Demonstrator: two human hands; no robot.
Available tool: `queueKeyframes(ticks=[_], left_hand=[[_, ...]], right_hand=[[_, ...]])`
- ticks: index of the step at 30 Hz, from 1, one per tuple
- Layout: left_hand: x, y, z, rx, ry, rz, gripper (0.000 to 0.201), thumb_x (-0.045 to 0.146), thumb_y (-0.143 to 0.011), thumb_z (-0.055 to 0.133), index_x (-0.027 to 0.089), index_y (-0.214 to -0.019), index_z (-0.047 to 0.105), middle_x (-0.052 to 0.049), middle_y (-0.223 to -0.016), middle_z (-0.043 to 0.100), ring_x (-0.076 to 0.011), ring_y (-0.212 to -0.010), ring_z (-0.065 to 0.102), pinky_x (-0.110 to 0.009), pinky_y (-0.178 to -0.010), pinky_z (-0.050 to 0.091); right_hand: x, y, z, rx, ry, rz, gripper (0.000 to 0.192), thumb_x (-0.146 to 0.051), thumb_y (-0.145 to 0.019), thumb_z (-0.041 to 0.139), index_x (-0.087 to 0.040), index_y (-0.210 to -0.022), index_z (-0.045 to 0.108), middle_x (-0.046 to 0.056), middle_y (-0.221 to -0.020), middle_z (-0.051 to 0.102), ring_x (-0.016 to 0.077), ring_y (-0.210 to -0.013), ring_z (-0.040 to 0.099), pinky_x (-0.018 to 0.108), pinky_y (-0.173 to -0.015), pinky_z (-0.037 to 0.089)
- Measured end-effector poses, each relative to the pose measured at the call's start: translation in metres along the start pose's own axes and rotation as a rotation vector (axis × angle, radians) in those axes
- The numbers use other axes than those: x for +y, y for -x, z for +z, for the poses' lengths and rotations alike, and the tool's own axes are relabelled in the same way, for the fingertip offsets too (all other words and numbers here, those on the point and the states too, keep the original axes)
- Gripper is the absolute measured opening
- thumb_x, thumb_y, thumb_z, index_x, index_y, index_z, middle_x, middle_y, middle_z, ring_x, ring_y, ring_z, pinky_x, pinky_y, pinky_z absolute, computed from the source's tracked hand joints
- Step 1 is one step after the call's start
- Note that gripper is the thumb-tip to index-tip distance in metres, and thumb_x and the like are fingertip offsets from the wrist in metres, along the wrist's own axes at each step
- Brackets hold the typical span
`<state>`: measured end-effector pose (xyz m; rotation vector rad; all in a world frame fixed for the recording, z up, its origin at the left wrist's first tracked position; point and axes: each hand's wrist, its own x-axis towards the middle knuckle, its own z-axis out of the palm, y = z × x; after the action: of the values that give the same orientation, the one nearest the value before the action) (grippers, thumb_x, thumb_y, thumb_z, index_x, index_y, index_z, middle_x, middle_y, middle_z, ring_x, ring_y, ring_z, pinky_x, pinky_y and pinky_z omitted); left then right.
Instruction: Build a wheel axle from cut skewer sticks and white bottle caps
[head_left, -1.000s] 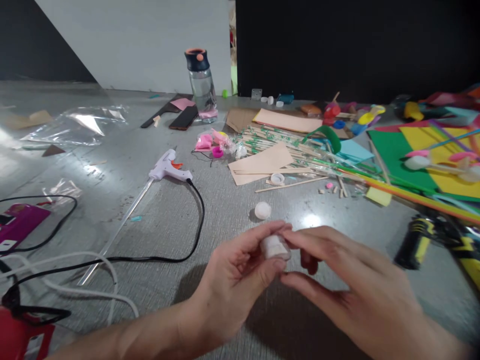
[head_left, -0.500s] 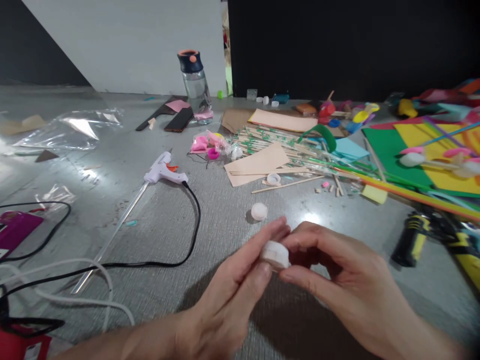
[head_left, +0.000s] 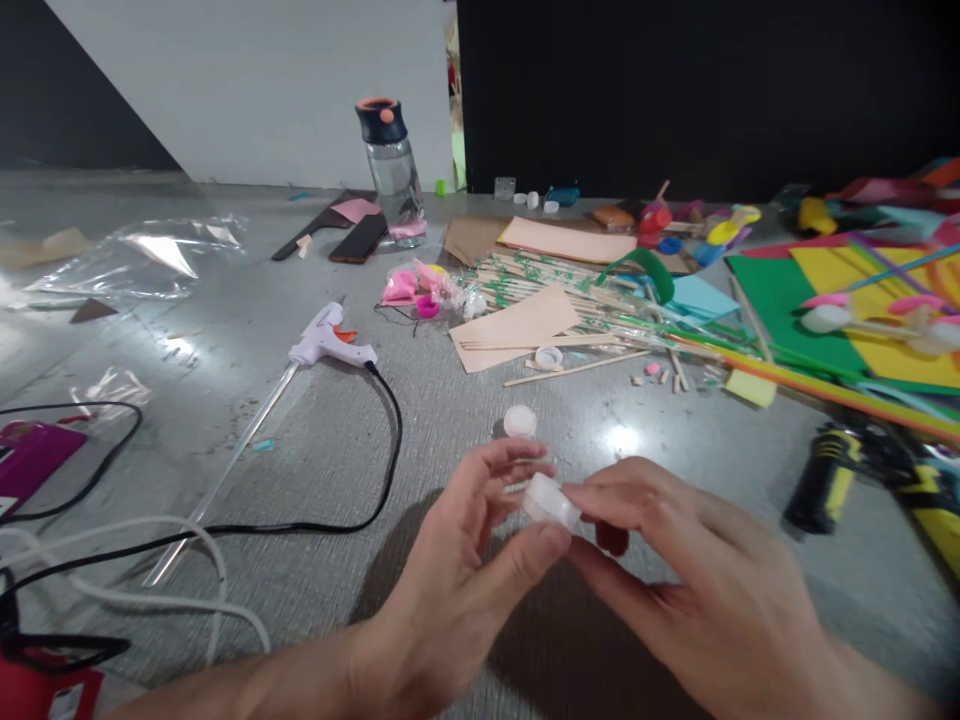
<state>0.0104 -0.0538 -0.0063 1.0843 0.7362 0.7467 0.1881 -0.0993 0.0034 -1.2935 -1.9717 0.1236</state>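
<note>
A white plastic bottle cap (head_left: 550,502) is held tilted above the table, between my two hands. My left hand (head_left: 472,570) has its thumb against the cap's lower edge, and its fingers curve loosely behind, slightly apart. From the other side, my right hand (head_left: 690,570) pinches the cap's right edge between thumb and forefinger. Just beyond my left fingertips another white cap (head_left: 520,421) lies on the table. A further white cap, ring-like with its hollow side up (head_left: 548,357), rests by some thin wooden sticks (head_left: 574,369).
To the left lies a white glue gun (head_left: 330,338) with a long clear glue stick and black cord (head_left: 391,450). A water bottle (head_left: 395,180) stands at the back. Bundled sticks (head_left: 517,285), coloured sheets (head_left: 772,300) and a black-and-yellow tool (head_left: 821,480) lie to the right.
My left fingers have loosened and spread away from the cap, while its thumb has moved up to the right. The cap has tilted between my hands.
</note>
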Motion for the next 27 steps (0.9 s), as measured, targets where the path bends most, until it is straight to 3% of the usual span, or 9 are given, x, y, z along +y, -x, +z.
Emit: queueKeyframes(ticks=[3,7,11,14,22,27], left_hand=[[0.001,-0.002,-0.001,0.033,-0.002,-0.029,0.029,0.037,-0.087,0.077,0.026,-0.111,0.067,0.001,-0.098,0.070,-0.0112,-0.089,0.063,-0.021,-0.082,0.050],[0.004,-0.005,-0.001,0.007,0.098,-0.078,0.023,0.033,-0.085,0.079,0.024,-0.105,0.073,0.002,-0.090,0.071,-0.0090,-0.083,0.063,-0.018,-0.076,0.049],[0.011,-0.008,-0.002,-0.104,0.247,-0.120,0.023,0.021,-0.084,0.081,0.022,-0.106,0.074,0.001,-0.095,0.074,-0.0063,-0.085,0.065,-0.015,-0.079,0.050],[0.014,-0.011,-0.004,-0.161,0.335,-0.141,0.024,0.014,-0.081,0.082,0.020,-0.103,0.074,0.001,-0.096,0.074,-0.0068,-0.087,0.066,-0.016,-0.080,0.051],[0.011,-0.015,-0.011,-0.237,0.317,-0.224,0.016,0.024,-0.087,0.078,0.014,-0.099,0.075,-0.002,-0.088,0.073,-0.0078,-0.078,0.064,-0.017,-0.073,0.051],[0.010,-0.014,-0.013,-0.231,0.341,-0.261,0.018,0.024,-0.080,0.084,0.017,-0.095,0.077,-0.002,-0.088,0.075,-0.0079,-0.074,0.064,-0.018,-0.070,0.050]], right_hand=[[0.002,0.005,0.001,0.034,0.140,-0.081,0.013,-0.011,-0.097,0.060,-0.015,-0.109,0.058,0.004,-0.097,0.066,0.0127,-0.083,0.065,0.024,-0.069,0.050],[0.003,0.003,-0.004,0.018,0.123,-0.090,0.013,-0.016,-0.098,0.062,-0.015,-0.110,0.058,0.007,-0.105,0.064,0.0145,-0.092,0.063,0.025,-0.078,0.053],[0.006,-0.006,-0.017,-0.191,-0.131,0.077,0.028,-0.030,-0.100,0.061,-0.022,-0.127,0.057,0.005,-0.122,0.057,0.0131,-0.099,0.062,0.021,-0.078,0.056],[0.007,-0.011,-0.024,-0.319,-0.306,0.154,0.029,-0.024,-0.100,0.061,-0.029,-0.128,0.056,0.002,-0.122,0.055,0.0106,-0.098,0.060,0.015,-0.072,0.055],[0.009,-0.012,-0.026,-0.308,-0.328,0.150,0.028,-0.020,-0.098,0.064,-0.028,-0.125,0.060,0.001,-0.112,0.057,0.0107,-0.091,0.057,0.020,-0.076,0.052],[0.009,-0.012,-0.027,-0.333,-0.330,0.160,0.033,-0.024,-0.098,0.065,-0.031,-0.130,0.059,0.001,-0.114,0.056,0.0104,-0.092,0.058,0.020,-0.075,0.051]])
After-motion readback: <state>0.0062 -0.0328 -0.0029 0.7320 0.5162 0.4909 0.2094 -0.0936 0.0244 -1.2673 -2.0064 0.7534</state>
